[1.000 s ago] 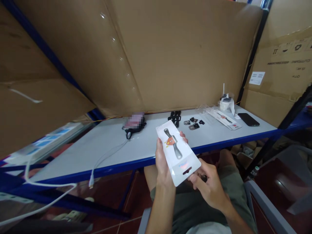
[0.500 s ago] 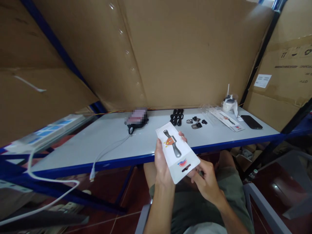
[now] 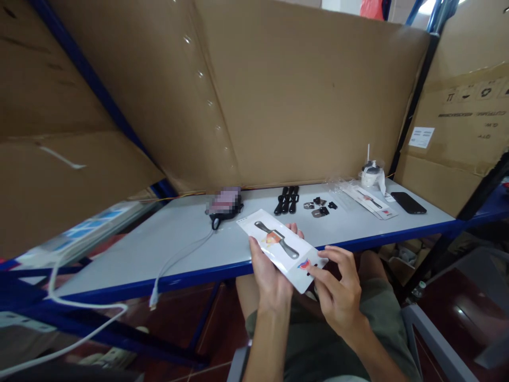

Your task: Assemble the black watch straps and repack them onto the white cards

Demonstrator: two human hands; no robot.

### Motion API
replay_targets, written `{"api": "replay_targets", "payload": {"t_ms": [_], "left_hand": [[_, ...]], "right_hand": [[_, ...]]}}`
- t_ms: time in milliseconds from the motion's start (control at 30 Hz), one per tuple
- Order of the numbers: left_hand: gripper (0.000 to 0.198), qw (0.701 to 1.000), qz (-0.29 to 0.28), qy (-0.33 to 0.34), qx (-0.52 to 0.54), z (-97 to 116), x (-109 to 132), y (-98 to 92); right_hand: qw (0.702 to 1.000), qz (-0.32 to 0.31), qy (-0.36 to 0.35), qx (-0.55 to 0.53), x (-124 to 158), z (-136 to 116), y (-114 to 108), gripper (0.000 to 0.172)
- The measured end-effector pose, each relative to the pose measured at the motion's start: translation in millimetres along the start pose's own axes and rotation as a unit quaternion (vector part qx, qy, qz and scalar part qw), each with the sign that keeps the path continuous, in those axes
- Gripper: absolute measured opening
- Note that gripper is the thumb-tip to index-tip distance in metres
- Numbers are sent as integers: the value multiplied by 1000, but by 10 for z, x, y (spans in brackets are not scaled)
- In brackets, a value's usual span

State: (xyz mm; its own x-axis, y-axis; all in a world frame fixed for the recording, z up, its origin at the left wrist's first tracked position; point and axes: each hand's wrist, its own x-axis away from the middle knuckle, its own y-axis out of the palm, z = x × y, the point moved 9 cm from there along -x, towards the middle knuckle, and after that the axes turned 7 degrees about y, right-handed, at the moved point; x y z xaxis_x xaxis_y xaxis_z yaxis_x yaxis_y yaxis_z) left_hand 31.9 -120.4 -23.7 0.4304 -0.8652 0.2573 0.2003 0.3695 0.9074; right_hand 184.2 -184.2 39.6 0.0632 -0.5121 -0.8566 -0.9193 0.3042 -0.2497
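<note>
My left hand is closed around a white packaging card, its thumb on the near edge and fingertips showing past the far edge. Printed on the card are a dark two-handled spokeshave and a red-and-blue logo by the hanging slot. At the slot end, my right hand grips the card, fingers on its top face; where the thumb lies I cannot tell. Beyond the card, several black spokeshave bodies lie side by side on the table. Small metal blades and black clamp pieces are beside them.
Flat on the grey-white table lie more printed cards with clear plastic bags, and a black phone. A lidded cup stands at the back right. A black device trails a white cable. Cardboard walls enclose the table.
The card has turned and tipped flatter, its far end swinging left. My right hand has shifted from under the slot end to fingers on its top. The view has tilted slightly.
</note>
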Motion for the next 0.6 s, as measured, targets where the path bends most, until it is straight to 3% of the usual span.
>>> {"api": "replay_targets", "payload": {"t_ms": [167, 400, 600], "left_hand": [[58, 1000, -12, -8, -6, -98, 18, -10], [55, 999, -31, -7, -20, -98, -55, -81], [53, 995, -75, -62, -11, -156, -47, -56]], "right_hand": [[1000, -9, -18, -2, 15, -48, 96, 34], [998, 40, -34, -23, 54, -44, 114, 30], [998, 32, -46, -22, 120, -144, -40, 38]]}}
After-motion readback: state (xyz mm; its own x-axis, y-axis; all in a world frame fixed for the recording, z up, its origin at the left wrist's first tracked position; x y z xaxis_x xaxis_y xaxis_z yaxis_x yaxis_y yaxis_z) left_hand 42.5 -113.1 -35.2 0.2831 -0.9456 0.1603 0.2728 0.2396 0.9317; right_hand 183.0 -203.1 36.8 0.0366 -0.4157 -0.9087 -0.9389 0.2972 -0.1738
